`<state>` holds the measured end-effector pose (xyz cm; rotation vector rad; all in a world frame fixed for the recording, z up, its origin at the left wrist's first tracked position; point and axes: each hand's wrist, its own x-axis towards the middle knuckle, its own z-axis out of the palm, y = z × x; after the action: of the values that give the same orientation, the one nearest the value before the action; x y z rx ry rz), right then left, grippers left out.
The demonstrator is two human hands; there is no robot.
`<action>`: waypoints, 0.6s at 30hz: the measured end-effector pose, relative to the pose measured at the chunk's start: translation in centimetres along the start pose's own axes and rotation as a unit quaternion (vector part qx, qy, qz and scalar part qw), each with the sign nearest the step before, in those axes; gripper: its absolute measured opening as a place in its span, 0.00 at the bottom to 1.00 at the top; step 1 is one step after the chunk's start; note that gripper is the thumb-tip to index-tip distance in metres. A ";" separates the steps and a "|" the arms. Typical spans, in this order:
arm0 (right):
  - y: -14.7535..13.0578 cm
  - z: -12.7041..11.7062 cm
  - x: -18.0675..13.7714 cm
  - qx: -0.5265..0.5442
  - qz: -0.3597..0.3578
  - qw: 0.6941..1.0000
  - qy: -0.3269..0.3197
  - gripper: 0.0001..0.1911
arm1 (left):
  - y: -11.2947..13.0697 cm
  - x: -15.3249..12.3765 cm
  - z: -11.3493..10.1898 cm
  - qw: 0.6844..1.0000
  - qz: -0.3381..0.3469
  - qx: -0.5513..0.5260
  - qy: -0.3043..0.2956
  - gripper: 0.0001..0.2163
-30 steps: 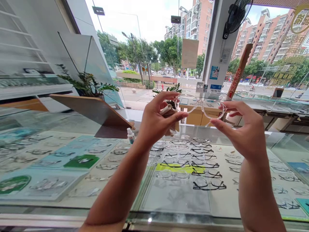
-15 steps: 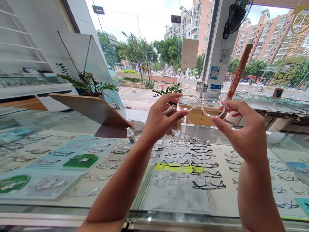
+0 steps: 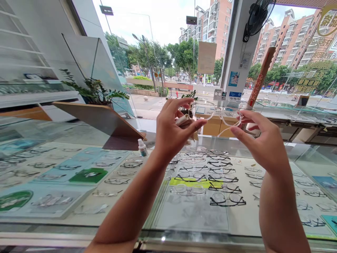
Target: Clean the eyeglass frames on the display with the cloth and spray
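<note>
Evidently, in the head view, the glasses (image 3: pixel 218 111) were up in the air above the far part of the glass counter (image 3: pixel 244 221), lenses facing the window. The left hand (image 3: pixel 172 128) pinched one end of the clear frame between thumb and fingers, with a cloth (image 3: pixel 194 136) tucked against its palm. The right hand (image 3: pixel 265 140) held the other end lightly by the fingertips, and one temple slanted below the rim. A small spray bottle (image 3: pixel 142 148) stood left of the hands; rows of other glasses (image 3: pixel 228 202) lay beneath. By my judgement, the step in hand was looking over the lenses; the next move called for a steady, gentle hold, fingers off the lenses.
</note>
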<state>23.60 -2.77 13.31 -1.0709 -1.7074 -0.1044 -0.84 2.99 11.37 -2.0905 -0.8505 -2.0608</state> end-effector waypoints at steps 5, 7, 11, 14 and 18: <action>0.3 0.2 0.1 0.011 0.005 1.000 -0.022 0.25 | 0.0 0.0 -0.1 0.999 0.032 0.006 0.024 0.26; 0.3 0.3 0.1 0.008 -0.006 1.000 -0.009 0.25 | -0.3 -0.1 -0.1 0.999 0.038 0.004 0.022 0.26; -0.2 0.7 0.0 -0.014 -0.051 0.997 0.049 0.23 | -0.7 -0.2 0.2 1.000 0.027 -0.008 0.011 0.27; -0.8 0.7 -0.1 -0.028 -0.085 0.993 0.078 0.21 | -0.6 -0.3 0.4 1.000 -0.003 -0.013 -0.003 0.27; -1.5 0.7 -0.3 -0.043 -0.103 0.990 0.091 0.21 | -0.2 -0.5 0.7 0.999 -0.028 -0.016 -0.006 0.29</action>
<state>22.09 -3.46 13.37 -0.9139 -1.6557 -0.3987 -0.28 3.34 10.79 -2.1211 -0.8937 -2.1067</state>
